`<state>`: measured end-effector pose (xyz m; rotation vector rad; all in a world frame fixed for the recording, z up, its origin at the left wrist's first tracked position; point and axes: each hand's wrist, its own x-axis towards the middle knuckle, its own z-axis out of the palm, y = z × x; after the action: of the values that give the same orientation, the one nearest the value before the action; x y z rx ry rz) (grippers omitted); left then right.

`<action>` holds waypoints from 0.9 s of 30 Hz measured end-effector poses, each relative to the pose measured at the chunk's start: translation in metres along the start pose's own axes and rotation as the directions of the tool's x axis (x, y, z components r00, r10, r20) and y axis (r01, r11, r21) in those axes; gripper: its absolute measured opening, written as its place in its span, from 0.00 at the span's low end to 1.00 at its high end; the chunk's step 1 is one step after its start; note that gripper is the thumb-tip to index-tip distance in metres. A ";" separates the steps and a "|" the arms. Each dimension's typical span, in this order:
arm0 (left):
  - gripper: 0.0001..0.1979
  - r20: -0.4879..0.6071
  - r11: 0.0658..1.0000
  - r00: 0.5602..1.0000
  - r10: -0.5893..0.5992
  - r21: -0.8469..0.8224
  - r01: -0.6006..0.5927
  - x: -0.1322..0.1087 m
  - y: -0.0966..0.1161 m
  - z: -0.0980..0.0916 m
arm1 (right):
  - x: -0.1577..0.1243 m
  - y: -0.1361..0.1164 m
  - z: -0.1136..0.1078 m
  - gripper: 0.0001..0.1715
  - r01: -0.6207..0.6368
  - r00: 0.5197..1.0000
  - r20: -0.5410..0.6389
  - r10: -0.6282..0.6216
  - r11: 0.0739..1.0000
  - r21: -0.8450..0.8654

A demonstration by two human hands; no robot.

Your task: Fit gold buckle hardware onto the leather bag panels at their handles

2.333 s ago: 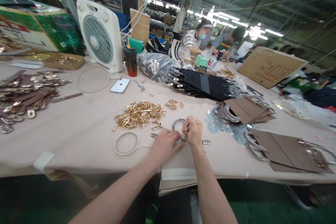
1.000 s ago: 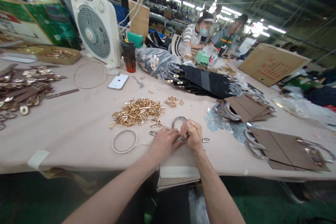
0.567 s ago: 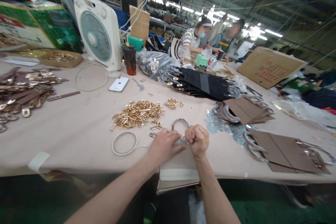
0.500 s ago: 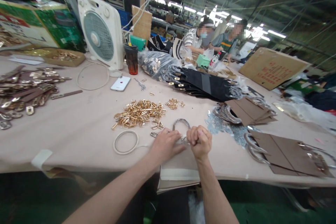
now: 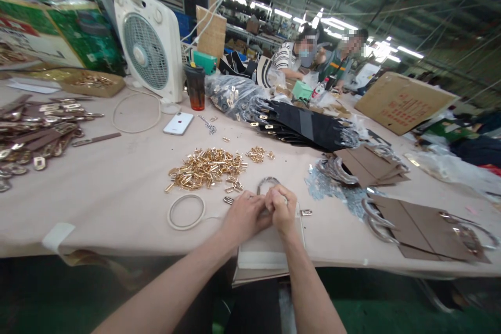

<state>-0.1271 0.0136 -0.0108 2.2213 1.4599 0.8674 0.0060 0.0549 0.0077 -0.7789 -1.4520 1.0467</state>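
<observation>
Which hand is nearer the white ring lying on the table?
Left. The left hand lies just to the right of the white ring, not touching it. The right hand is farther right still, on the far side of the left hand and pressed against it.

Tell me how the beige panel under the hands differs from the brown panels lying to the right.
The beige panel is pale and overhangs the near edge of the table; the brown panels are dark and lie flat on it. The left hand and right hand are on the beige panel; nothing touches the brown panels. Both carry curved silver handles.
</observation>
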 end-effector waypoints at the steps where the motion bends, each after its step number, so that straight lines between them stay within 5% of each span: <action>1: 0.10 -0.001 1.000 1.000 0.003 -0.002 -0.003 0.000 0.000 0.000 | 0.004 -0.003 -0.001 0.24 -0.033 0.999 -0.023 0.035 0.998 0.061; 6: 0.15 -0.008 1.000 1.000 -0.003 0.007 0.003 -0.001 -0.001 0.000 | 0.011 -0.018 -0.004 0.24 -0.011 0.997 -0.076 0.031 0.969 0.246; 13: 0.09 -0.021 1.000 1.000 -0.003 -0.025 0.003 -0.001 0.000 -0.001 | 0.000 -0.011 0.003 0.25 -0.066 0.996 -0.046 0.072 0.991 0.119; 19: 0.09 -0.037 1.000 0.999 -0.003 -0.019 0.003 -0.001 -0.001 0.002 | -0.001 -0.022 0.002 0.24 0.057 0.995 -0.085 -0.046 0.989 0.134; 27: 0.13 -0.057 1.000 0.998 0.010 0.009 -0.010 -0.001 0.001 0.002 | -0.003 -0.006 -0.006 0.23 -0.022 0.977 -0.198 0.079 0.962 0.274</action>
<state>-0.1255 0.0121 -0.0121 2.2296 1.4822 0.9370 0.0124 0.0511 0.0123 -0.7073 -1.0892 1.1392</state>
